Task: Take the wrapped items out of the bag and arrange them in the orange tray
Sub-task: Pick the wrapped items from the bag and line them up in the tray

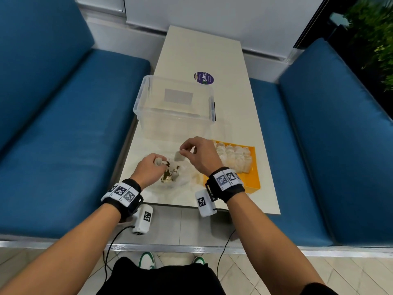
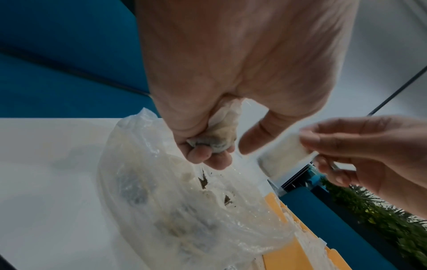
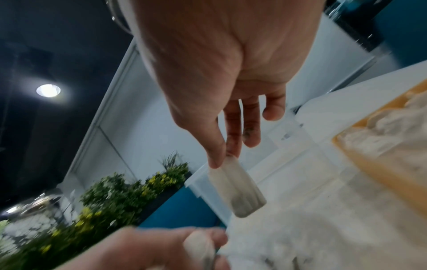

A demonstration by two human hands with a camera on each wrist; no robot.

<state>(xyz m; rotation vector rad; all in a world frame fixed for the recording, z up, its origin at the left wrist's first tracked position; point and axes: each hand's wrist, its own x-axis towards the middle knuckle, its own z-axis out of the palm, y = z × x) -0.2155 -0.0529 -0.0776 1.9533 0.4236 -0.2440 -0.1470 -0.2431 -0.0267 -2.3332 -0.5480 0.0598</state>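
A crumpled clear plastic bag [image 1: 180, 177] [image 2: 175, 201] lies on the white table near its front edge, with dark-flecked wrapped items still inside. My left hand [image 1: 152, 167] [image 2: 208, 146] grips a wrapped item [image 2: 221, 127] just above the bag's mouth. My right hand [image 1: 197, 154] [image 3: 221, 157] pinches another white wrapped item [image 1: 179, 156] [image 2: 286, 155] [image 3: 238, 191] between thumb and fingers, lifted above the bag. The orange tray [image 1: 253, 179] [image 3: 392, 173] sits to the right, holding a row of several wrapped items [image 1: 234, 156].
An empty clear plastic bin [image 1: 174, 107] stands behind the bag. A round purple sticker [image 1: 203, 78] lies farther back on the table [image 1: 202, 52]. Blue bench seats [image 1: 63, 135] flank the table on both sides. Green plants [image 3: 115, 201] stand at the far right.
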